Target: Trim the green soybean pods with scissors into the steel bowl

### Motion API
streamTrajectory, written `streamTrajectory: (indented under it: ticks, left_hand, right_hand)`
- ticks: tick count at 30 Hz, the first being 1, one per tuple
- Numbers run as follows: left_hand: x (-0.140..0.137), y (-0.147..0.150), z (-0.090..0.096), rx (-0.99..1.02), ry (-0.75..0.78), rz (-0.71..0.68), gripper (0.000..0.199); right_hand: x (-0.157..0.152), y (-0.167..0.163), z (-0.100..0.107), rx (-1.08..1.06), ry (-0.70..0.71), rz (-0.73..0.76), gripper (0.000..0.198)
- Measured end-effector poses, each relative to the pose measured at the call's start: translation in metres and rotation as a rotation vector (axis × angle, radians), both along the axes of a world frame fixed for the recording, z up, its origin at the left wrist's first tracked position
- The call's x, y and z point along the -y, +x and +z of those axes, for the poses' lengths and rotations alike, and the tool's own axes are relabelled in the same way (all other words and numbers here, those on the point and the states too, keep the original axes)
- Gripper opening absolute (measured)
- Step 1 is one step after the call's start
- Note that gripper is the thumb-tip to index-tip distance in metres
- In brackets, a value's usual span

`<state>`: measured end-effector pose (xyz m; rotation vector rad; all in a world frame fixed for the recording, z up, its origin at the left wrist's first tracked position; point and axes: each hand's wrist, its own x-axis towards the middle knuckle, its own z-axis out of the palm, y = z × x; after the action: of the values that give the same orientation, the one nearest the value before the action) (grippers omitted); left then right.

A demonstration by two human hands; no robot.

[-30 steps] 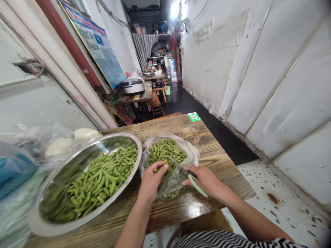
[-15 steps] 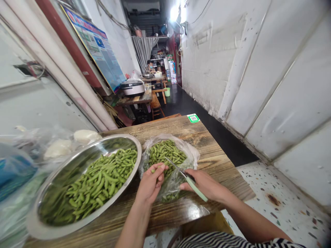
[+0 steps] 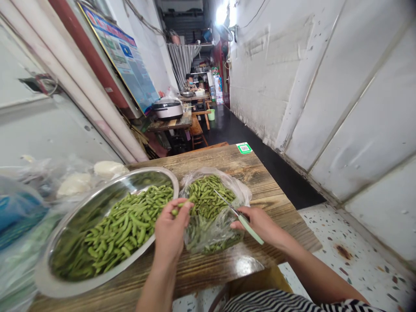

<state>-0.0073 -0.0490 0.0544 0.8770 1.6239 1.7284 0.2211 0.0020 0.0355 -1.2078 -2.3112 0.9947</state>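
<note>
Between the thumb and fingers of my left hand (image 3: 172,229) is a green edamame pod (image 3: 176,212), held by the right rim of a large steel basin (image 3: 43,277). Many green pods (image 3: 130,225) lie heaped in that basin. My right hand (image 3: 258,223) grips a pair of scissors (image 3: 248,226) with pale green handles, blades pointing up and left over a clear plastic bag (image 3: 212,232). More edamame pods (image 3: 211,190) fill the opened bag, which rests on the wooden table between my hands.
The wooden table (image 3: 273,203) has a green QR code sticker (image 3: 244,148) at its far corner. Plastic bags (image 3: 19,212) crowd the left side. Farther back stand a rice cooker (image 3: 167,108) on another table, a stool and a green bucket (image 3: 211,115). A person sits in the distance.
My left hand has moved left from above the bag to the basin's rim, carrying the pod. My right hand with the scissors has shifted only slightly.
</note>
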Motion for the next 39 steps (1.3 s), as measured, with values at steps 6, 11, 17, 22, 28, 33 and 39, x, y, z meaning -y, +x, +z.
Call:
streamTrajectory:
  ticks: [6,11,17,22,28,33,39]
  left_hand:
    - [0.005,-0.049,0.03,-1.064,-0.134,0.518,0.037]
    - [-0.02,0.003,0.007,-1.333,-0.068,-0.025,0.02]
    - [-0.057,0.048,-0.03,-1.227,-0.203,-0.482,0.015]
    - [-0.06,0.03,-0.034,-1.005,-0.174,-0.498,0.023]
    - [-0.046,0.024,-0.033,-0.237,-0.185,-0.366,0.026]
    - [-0.037,0.025,-0.026,0.07,-0.155,-0.394,0.046]
    - [-0.034,0.019,-0.024,0.084,-0.146,-0.368,0.049]
  right_hand:
    - [-0.006,0.005,0.001,0.058,0.04,-0.062,0.039]
    - [-0.002,0.003,0.004,0.018,0.02,-0.068,0.036]
    - [0.002,0.009,0.001,-0.012,0.015,-0.072,0.04]
    - [-0.002,0.016,-0.003,0.036,0.008,-0.127,0.035]
    - [0.001,0.005,0.002,0.042,-0.001,-0.097,0.034]
    - [0.005,-0.005,0.006,0.043,0.014,-0.073,0.033]
    - [0.007,-0.011,0.009,0.087,0.113,-0.108,0.032]
